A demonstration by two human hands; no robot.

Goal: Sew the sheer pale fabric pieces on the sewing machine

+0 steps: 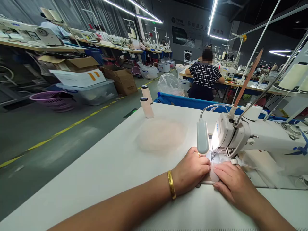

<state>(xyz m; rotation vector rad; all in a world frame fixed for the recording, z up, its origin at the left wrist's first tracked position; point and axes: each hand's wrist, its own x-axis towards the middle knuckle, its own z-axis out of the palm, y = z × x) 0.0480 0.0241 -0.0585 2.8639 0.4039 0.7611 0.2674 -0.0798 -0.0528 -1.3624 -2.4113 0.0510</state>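
A white sewing machine (255, 134) stands on the right, with its lamp lighting the needle area. Just in front of the presser foot lies a small piece of pale, sheer fabric (213, 175). My left hand (193, 168), with a gold bangle at the wrist, has its fingers curled closed on the fabric's left edge. From the right, my right hand (237, 184) grips the same fabric with bent fingers and thumb; its fingertips are close to the presser foot. More sheer fabric (262, 160) lies under the machine arm. A grey-green lamp head (202, 136) hangs above my left hand.
Two thread cones (147, 107) stand at the table's far left edge. A pale round sheer patch (162, 134) lies on the white tabletop (115, 170). Blue cloth (183, 100) borders the far edge. A seated person (206, 75) works ahead; boxes (81, 78) and a purple basket (51, 100) line the aisle.
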